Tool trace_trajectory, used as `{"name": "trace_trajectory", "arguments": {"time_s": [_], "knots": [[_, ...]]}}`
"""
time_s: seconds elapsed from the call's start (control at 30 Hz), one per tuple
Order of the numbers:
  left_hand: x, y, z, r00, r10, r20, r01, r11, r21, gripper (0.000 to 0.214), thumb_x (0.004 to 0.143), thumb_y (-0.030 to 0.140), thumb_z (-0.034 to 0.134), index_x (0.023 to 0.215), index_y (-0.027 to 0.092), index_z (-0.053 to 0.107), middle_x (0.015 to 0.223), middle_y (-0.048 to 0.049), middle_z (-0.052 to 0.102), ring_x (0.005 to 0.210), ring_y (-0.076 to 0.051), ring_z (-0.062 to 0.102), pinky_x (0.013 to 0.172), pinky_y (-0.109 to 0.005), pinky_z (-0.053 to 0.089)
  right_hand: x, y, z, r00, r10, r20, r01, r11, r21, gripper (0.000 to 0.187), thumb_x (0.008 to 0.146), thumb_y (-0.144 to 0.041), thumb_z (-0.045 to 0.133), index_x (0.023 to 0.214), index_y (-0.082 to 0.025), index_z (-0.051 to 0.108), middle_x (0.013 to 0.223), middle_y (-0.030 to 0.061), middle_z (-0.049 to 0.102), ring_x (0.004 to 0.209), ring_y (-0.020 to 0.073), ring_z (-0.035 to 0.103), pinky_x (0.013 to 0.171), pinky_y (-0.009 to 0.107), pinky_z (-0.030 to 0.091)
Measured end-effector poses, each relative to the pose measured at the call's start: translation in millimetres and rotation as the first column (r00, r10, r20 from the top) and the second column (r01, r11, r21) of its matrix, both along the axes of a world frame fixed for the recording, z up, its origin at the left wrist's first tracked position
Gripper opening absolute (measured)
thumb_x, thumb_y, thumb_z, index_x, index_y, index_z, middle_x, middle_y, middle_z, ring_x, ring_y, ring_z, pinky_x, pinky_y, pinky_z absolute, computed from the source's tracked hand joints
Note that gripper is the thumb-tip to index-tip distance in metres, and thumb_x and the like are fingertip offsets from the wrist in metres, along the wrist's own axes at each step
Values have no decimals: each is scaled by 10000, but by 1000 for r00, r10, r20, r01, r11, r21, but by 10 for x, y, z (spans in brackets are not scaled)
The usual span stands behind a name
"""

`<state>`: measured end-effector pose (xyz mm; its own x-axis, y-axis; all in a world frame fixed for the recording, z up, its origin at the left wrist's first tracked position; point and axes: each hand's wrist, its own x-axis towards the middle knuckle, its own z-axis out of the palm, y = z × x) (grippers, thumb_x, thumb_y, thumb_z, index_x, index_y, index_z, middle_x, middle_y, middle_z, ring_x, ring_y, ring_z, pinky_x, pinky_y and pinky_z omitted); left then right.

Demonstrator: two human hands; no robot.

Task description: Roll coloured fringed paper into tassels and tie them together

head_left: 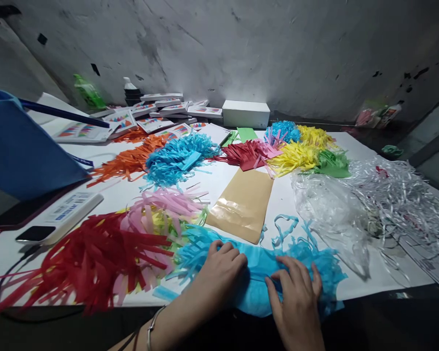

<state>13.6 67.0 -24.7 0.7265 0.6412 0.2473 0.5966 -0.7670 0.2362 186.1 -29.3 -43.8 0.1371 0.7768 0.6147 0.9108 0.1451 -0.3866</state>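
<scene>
- Two hands, head view: left hand (223,263) curled, right hand (296,287) with fingers parted, both on one blue fringed paper (258,265), near side of the brown envelope (245,202). I cannot tell whether either pinches.
- Step, by my judgement: arranging the paper; the next move calls for light pressure.
- Count beyond the envelope: one white box (246,116), two blue bundles (181,156).
- Right of it: one clear plastic bag (329,207).
</scene>
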Motion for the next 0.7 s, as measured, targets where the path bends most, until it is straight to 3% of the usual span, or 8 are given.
{"name": "trace_trajectory", "arguments": {"time_s": [0.13, 0.27, 0.33, 0.5, 0.57, 0.7], "knots": [[23, 63, 27, 999, -48, -6, 48, 998, -39, 142, 893, 123, 630, 775, 197, 602, 723, 19, 640, 772, -185, 544, 792, -359, 307, -119, 58, 60, 988, 114, 107, -121, 991, 62, 220, 1002, -191, 460, 981, -234, 674, 957, 47, 715, 979, 251, 625, 1086, 523, 242], [-44, 84, 71, 995, -82, 58, 88, 992, -94, 79, 863, 170, 688, 902, 225, 646, 837, 17, 680, 839, -187, 566, 823, -350, 320, -139, 109, 23, 981, 158, 112, -161, 987, 16, 254, 1002, -158, 448, 852, -217, 644, 790, 3, 680, 852, 211, 610, 1030, 470, 284], [-86, 76, 69, 991, -109, 79, 116, 990, -83, 146, 846, 156, 699, 955, 240, 651, 886, 16, 684, 874, -191, 574, 871, -363, 312, -122, 112, 7, 984, 163, 69, -164, 986, 9, 248, 997, -169, 470, 815, -220, 631, 784, -7, 671, 828, 196, 603, 1016, 456, 292], [-118, 33, 9, 987, -118, 110, 127, 989, -82, 252, 853, 37, 618, 986, 249, 651, 825, 28, 674, 837, -173, 579, 885, -358, 322, -136, 103, 6, 976, 205, 66, -209, 976, 58, 239, 1016, -185, 442, 927, -221, 661, 905, 10, 716, 944, 202, 616, 1096, 479, 241], [-104, 14, -2, 985, -113, 128, 116, 993, -15, 263, 842, 85, 665, 1027, 271, 663, 924, 0, 683, 902, -199, 574, 902, -374, 334, -157, 112, 0, 974, 209, 90, -215, 974, 69, 275, 1021, -154, 406, 921, -208, 657, 866, 12, 706, 918, 190, 618, 1096, 464, 254], [-78, -22, 2, 976, -166, 144, 140, 975, 171, 102, 863, 155, 685, 872, 255, 667, 1043, -23, 668, 1017, -228, 548, 1028, -465, 284, -157, 118, -43, 975, 198, 100, -205, 976, 67, 281, 1023, -145, 397, 893, -201, 640, 842, 11, 688, 891, 181, 617, 1100, 447, 250]]}}
